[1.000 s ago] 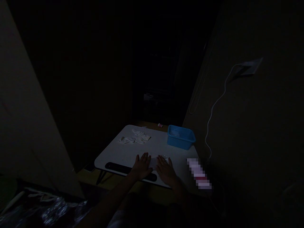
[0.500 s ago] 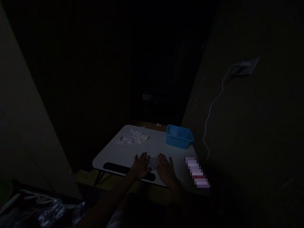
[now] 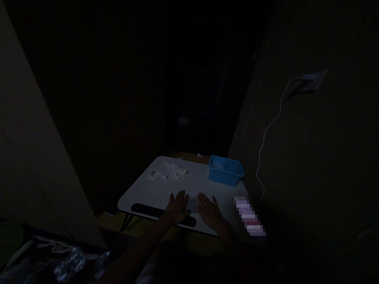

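Note:
A small pale, translucent sheet (image 3: pixel 193 204) lies on the white folding table (image 3: pixel 142 192) near its front edge. My left hand (image 3: pixel 177 208) rests flat at the sheet's left side, fingers spread. At the right side my right hand (image 3: pixel 209 210) lies flat, its fingertips over the sheet's edge and its thumb apart. Crumpled white cloth-like pieces (image 3: pixel 177 170) sit toward the back left of the table. The blue basin (image 3: pixel 225 177) at the back right has something clear inside. Dim light hides the sheet's details.
A black slot (image 3: pixel 146 210) runs along the table's front edge. To the right lies a blurred-out pinkish object (image 3: pixel 248 216). A white cable (image 3: pixel 262 146) hangs from a wall socket (image 3: pixel 318 80). Shiny crinkled material (image 3: pixel 71 265) is at lower left. Behind the table lies a small pinkish roll (image 3: pixel 200 156).
The whole view has shifted slightly, so the table and basin appear a little farther right. Both hands stay flat by the sheet, with the right thumb a little closer to its fingers.

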### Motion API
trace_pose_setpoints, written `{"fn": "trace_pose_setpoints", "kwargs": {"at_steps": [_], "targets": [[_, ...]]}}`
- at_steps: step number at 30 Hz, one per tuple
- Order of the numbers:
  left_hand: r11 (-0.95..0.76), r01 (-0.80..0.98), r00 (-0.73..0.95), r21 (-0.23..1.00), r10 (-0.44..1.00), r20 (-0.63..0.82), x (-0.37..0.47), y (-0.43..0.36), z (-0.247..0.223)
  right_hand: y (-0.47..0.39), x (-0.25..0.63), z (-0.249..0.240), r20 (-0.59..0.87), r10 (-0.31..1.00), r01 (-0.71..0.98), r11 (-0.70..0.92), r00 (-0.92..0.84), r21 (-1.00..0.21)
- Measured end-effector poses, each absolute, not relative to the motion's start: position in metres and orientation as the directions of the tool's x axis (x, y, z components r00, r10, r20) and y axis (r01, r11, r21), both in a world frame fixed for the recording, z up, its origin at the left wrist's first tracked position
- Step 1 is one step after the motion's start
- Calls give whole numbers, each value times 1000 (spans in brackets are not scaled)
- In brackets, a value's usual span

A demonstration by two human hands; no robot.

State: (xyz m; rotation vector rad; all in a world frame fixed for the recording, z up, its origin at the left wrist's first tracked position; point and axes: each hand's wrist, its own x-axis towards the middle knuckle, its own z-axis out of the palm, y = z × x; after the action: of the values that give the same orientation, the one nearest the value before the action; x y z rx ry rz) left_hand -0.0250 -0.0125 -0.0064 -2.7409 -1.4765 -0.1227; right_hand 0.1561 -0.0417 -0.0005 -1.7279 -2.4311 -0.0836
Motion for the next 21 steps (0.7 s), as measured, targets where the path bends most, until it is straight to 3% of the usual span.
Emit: {"fn": "trace_pose_setpoints", "kwargs": {"at_steps": [7, 13, 21], "targets": [[-548, 836, 546, 0, 834, 83, -26, -13, -6, -40, 170, -5, 178, 946, 960, 279, -269, -29], [-552, 834, 549, 0, 830, 101, -25, -13, -6, -44, 165, -1, 266, 963, 998, 53, -42, -33], [-552, 834, 549, 3, 830, 96, -25, -14, -4, -51, 130, 6, 206, 893, 904, 422, -400, -73]]}}
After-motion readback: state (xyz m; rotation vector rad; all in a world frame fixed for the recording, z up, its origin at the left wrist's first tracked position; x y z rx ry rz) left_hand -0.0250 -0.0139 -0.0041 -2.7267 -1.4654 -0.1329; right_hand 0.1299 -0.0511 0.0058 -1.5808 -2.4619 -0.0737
